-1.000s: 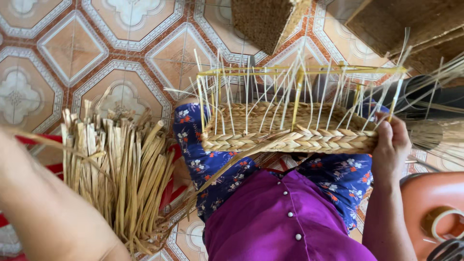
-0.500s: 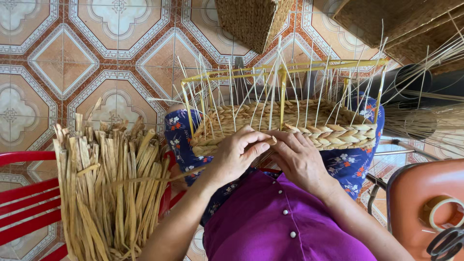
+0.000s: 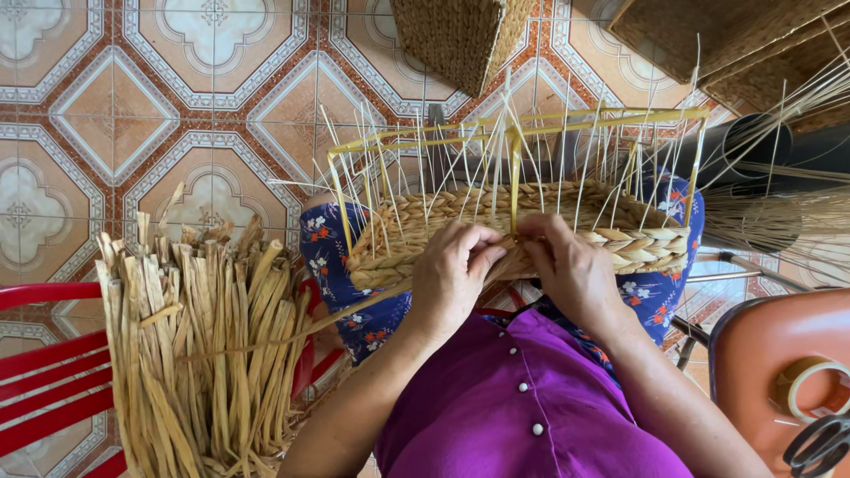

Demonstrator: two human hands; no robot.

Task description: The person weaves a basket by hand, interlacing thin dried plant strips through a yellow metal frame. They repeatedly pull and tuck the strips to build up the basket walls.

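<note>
Both hands stay put, fingers pinching the woven basket [image 3: 522,226] rim; straw bundle [image 3: 204,345] lies left.

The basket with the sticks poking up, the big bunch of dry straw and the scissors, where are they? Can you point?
half-woven basket [image 3: 620,237], head view, on its braided side wall.
bundle of dry straw [image 3: 208,345], head view, on the middle of the strips.
scissors [image 3: 819,445], head view, on the dark handle loops.

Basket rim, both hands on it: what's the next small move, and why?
Probably tuck the strand behind the next upright stake and pull it snug. Both hands, left and right, pinch the braid at the near rim of the basket, beside the yellow stake; one long strand trails loose toward the bundle.
</note>
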